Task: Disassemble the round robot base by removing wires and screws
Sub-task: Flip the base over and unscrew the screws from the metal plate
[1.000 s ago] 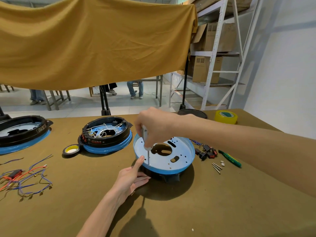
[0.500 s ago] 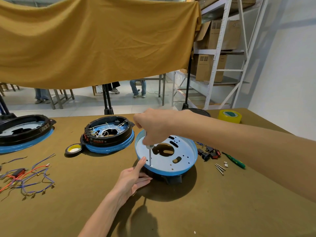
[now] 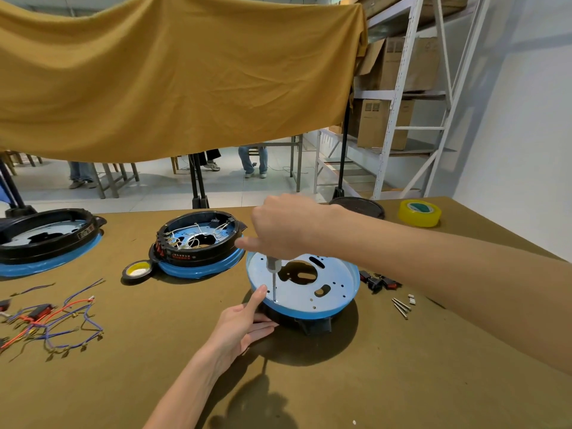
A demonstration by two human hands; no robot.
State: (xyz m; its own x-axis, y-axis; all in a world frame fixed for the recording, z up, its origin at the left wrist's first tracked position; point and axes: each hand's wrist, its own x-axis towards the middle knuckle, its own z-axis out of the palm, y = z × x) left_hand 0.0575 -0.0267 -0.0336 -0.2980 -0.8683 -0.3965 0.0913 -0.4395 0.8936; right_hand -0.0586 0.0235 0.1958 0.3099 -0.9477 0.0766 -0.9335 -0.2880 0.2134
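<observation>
You are working on the screw step now. The base (image 3: 305,284) is lying upside down on the worktop (image 3: 387,382), in front of you, with its pale plate facing up. Your right hand (image 3: 288,226) is closing its grip around the handle of the screwdriver (image 3: 273,274), and the shaft is standing nearly upright with its tip at the left edge of the plate. The screw itself is too small to see. Your left hand (image 3: 244,323) is lying with straight fingers against the near-left side of the base, the thumb touching the blue rim just beside the shaft; it is holding nothing, only steadying.

I judge the next move is asking for straight downward pressure while turning, and the left hand must keep the base from rotating. The thumb is very near the tip, so a slip could hurt it.

Right of the base, some loose screws (image 3: 401,306) and black connectors (image 3: 379,281) are lying near. Left of the base, a second base (image 3: 198,243) and a tape roll (image 3: 137,270) are sitting close. In front of the base, towards you, the worktop is giving the most room for your arms.
</observation>
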